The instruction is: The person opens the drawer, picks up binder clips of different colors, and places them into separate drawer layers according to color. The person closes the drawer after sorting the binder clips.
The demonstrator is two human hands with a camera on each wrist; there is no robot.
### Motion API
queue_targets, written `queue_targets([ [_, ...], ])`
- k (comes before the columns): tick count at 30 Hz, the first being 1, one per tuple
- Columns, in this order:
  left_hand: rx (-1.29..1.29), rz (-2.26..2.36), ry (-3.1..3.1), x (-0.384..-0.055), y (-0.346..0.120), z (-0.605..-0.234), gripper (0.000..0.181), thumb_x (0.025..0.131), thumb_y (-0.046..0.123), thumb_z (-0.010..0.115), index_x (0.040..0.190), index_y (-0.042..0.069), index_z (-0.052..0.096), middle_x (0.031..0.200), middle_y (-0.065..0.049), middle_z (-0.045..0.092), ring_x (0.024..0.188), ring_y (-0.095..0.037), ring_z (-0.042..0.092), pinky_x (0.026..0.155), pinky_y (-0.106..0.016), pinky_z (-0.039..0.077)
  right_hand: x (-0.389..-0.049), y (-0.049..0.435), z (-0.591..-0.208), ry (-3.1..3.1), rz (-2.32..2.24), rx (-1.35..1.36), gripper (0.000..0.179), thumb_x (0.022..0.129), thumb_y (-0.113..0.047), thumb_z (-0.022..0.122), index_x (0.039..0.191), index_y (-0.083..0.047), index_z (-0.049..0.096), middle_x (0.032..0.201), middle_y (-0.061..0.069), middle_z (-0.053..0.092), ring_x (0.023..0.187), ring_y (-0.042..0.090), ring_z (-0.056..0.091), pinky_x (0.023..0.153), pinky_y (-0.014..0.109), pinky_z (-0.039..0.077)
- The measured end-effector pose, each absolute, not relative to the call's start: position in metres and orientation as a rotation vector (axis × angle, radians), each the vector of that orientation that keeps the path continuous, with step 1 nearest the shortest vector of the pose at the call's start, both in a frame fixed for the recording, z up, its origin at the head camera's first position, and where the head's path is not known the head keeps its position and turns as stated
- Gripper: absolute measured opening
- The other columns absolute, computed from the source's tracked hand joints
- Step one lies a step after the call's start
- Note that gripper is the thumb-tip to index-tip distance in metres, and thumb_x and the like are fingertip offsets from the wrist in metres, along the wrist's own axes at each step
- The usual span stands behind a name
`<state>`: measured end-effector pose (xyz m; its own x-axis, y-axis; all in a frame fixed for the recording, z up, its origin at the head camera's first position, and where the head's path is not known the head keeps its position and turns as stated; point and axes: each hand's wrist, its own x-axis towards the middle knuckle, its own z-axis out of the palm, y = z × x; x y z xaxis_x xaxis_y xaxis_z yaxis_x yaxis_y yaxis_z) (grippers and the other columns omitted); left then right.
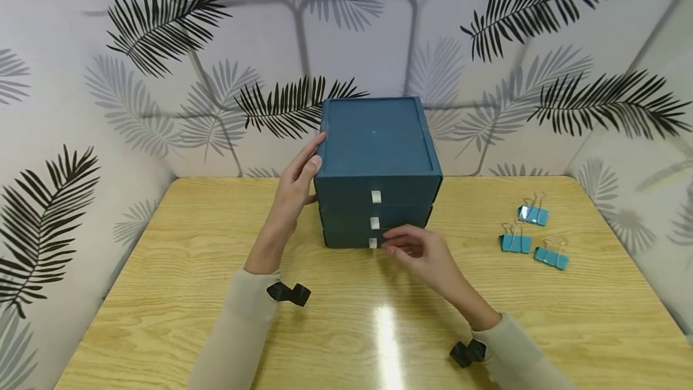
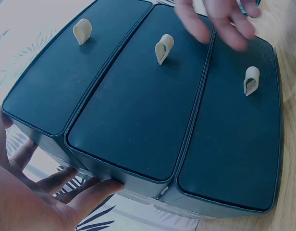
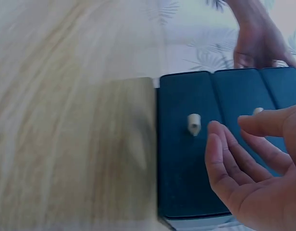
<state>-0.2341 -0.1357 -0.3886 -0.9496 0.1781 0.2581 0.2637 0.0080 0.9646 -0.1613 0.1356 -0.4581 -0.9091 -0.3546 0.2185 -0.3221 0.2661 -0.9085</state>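
A dark blue chest of three stacked drawers (image 1: 379, 137) stands toward the back of the table. Each drawer front has a pale loop tab; the lowest tab (image 1: 372, 243) also appears in the right wrist view as a white loop (image 3: 194, 124). My left hand (image 1: 292, 191) rests against the chest's left side, its fingers (image 2: 97, 195) spread along the wall. Close to the right of the lowest tab is my right hand (image 1: 419, 254), fingers loosely bent with a gap between thumb and fingertips. It holds nothing. All three drawers look closed.
Three blue binder clips (image 1: 533, 215) with raised wire handles lie on the wooden table (image 1: 178, 294) to the right of the chest. Behind it is a wall (image 1: 357, 47) with a leaf pattern. A black wrist camera sits at each sleeve.
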Motion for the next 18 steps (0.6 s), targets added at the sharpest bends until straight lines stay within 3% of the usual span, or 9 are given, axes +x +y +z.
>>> queue_targets([
  [18, -0.471, -2.120, -2.194, -0.233, -0.136, -0.388, 0.050, 0.107, 0.043, 0.048, 0.157, 0.039, 0.043, 0.165, 0.009, 0.031, 0.152, -0.020, 0.027, 0.097, -0.076, 0.041, -0.177, 0.120, -0.474, 2.445, -1.579, -0.686, 0.028, 0.097, -0.003, 0.069, 0.125, 0.003, 0.069, 0.114, 0.023, 0.071, 0.099, 0.030, 0.073, 0.080, 0.028, 0.059],
])
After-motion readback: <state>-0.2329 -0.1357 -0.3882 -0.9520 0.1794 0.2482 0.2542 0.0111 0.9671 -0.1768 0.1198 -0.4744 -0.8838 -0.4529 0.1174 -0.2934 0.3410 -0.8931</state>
